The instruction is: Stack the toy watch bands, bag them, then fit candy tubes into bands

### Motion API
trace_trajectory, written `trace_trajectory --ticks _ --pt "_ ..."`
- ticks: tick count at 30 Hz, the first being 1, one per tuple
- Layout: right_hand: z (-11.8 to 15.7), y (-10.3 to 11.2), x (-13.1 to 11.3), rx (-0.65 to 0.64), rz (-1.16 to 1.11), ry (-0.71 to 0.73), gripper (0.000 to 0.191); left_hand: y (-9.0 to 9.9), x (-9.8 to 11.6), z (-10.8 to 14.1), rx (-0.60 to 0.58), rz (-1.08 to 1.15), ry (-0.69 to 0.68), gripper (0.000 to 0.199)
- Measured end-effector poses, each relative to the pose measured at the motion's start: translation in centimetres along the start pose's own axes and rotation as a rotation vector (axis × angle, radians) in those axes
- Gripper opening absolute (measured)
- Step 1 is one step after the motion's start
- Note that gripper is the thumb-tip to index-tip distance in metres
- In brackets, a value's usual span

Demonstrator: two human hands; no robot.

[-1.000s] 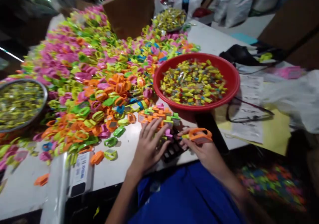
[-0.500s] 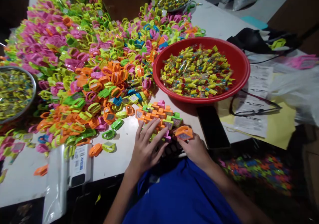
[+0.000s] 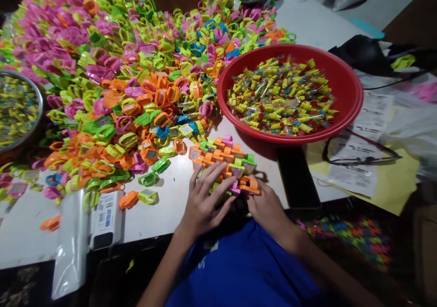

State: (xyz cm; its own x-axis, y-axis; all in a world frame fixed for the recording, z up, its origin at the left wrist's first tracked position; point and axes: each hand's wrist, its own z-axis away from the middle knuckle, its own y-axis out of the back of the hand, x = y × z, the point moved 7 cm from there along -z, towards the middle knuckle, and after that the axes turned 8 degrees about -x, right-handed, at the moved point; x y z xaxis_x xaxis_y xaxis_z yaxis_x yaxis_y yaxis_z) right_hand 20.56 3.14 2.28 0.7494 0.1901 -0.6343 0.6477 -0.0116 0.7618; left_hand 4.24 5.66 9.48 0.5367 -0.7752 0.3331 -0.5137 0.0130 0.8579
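Near the table's front edge, several toy watches in orange, green, yellow and pink stand packed side by side in rows. My left hand lies over their near left side, fingers spread and touching the tops. My right hand pinches an orange toy watch at the near right end of the rows, beside a pink one. The right fingertips are partly hidden behind it. A big heap of loose toy watches, many with clear wrapped faces, covers the table beyond and to the left.
A red basin holds small yellow-capped tubes; a metal bowl at left holds similar ones. A black phone, eyeglasses and printed papers lie at right. A white box-like device and plastic sleeves lie front left.
My right hand has brought the orange toy watch left and turned it, against the end of the packed rows. My left hand stays on the rows. The view has shifted slightly.
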Motion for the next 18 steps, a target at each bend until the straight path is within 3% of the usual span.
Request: trace_trajectory --ticks 7,12,16,18 --pt "-0.4 -1.0 -1.0 -0.064 0.1 0.002 0.049 0.0 0.2 -0.1 0.034 -0.002 0.013 0.047" --pt "-0.2 -0.4 -1.0 -0.009 0.002 -0.013 0.045 0.1 0.3 0.0 0.034 -0.015 0.016 0.048" --pt "1.8 1.5 2.5 0.208 -0.344 -0.209 0.029 1.5 0.8 -0.5 0.005 -0.056 -0.015 0.05" --pt "2.2 1.8 5.0 0.31 -0.478 -0.285 0.033 1.6 0.9 -0.9 -0.001 -0.068 -0.008 0.05"
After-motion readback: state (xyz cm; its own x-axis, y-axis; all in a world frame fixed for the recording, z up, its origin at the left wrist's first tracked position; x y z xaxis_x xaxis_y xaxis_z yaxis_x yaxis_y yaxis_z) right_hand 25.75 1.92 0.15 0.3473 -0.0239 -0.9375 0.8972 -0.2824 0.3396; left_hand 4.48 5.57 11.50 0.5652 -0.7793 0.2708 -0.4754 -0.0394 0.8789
